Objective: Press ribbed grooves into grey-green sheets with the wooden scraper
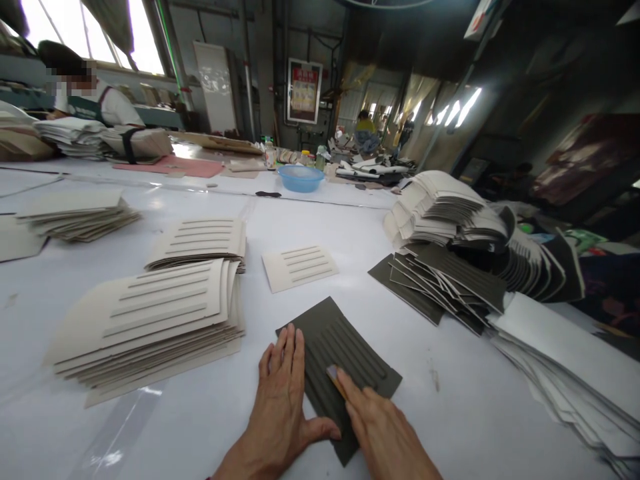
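Observation:
A dark grey-green panel [367,353] with raised parallel ribs lies at an angle on the white table. My left hand [283,393] rests flat on its left edge, fingers stretched forward and thumb out to the right. In my right hand [377,420] is a small tool [336,381] with a yellowish body and a pale tip, which touches the panel beside the ribs. Just beyond the panel lies a single cream ribbed piece [300,265]. To the left stand a large stack of cream ribbed pieces [155,307] and a smaller stack [203,240] behind it.
Dark panels [440,280] lie in a loose pile at the right, near stacked white sheets [575,360] and bundled cream pieces [435,200]. A blue basin [301,179] stands further back. Another person [95,97] is at the far left. More pale sheets [80,213] lie left.

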The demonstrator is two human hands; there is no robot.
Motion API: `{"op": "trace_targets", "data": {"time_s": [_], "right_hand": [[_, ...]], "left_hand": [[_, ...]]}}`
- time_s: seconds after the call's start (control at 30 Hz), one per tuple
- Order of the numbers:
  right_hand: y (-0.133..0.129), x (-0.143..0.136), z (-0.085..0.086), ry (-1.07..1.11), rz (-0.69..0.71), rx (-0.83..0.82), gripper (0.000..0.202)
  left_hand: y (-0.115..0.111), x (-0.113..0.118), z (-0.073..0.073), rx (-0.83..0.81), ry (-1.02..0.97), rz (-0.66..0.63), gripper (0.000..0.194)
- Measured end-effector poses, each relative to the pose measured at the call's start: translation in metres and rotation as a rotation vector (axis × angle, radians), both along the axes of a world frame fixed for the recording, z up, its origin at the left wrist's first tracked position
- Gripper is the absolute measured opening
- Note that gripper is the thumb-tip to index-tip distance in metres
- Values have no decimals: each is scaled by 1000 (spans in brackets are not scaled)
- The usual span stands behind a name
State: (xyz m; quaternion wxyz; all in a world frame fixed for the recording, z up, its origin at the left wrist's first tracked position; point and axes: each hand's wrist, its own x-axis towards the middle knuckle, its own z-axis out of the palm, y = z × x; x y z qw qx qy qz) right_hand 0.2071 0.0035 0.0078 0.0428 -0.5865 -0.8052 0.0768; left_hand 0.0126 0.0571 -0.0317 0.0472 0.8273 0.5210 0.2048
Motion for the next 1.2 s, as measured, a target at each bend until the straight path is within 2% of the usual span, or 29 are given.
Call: {"op": "trace_targets", "data": {"time_s": [0.07, 0.17, 0.23, 0.27, 0.37, 0.53, 0.6, 0.67, 0.77, 0.9, 1.0, 1.07, 1.13, 1.2], "right_hand": [[33, -22, 17, 6, -76, -85, 49], [80, -39, 36, 74, -20, -86, 45], [95, -35, 43, 108, 15, -69, 43], [95, -29, 45, 118, 16, -61, 42], [60, -1, 42, 154, 4, -14, 41], [-27, 53, 16, 74, 35, 49, 57], [-42, 66, 6, 0, 68, 51, 63], [-42, 70, 2, -65, 92, 49, 67], [-22, 60, 6, -137, 131, 38, 68], [26, 26, 26, -211, 175, 17, 59], [68, -1, 35, -166, 165, -31, 49], [91, -14, 36, -110, 150, -47, 42], [104, -19, 34, -61, 134, -42, 39], [99, -16, 33, -17, 100, -34, 41]], "left_hand": [[0, 0, 0, -4, -13, 5, 147], [1, -1, -2, 27, -23, -4, 145], [1, -2, -4, 62, -25, -13, 144], [1, -2, -4, 79, -26, -16, 144], [1, -2, -4, 100, -28, -15, 147], [1, 0, -2, 62, -25, -16, 151], [1, 1, -1, 47, -16, -13, 153], [0, 1, 0, 39, -12, -4, 153], [0, 0, 0, 35, -19, -1, 154], [1, 0, -1, 12, -10, -15, 157], [1, 1, -1, 7, -4, -9, 159], [2, 1, -2, 24, -1, -6, 158], [2, 1, -3, 52, -4, -16, 157], [2, -1, -4, 68, -22, -29, 154]]}}
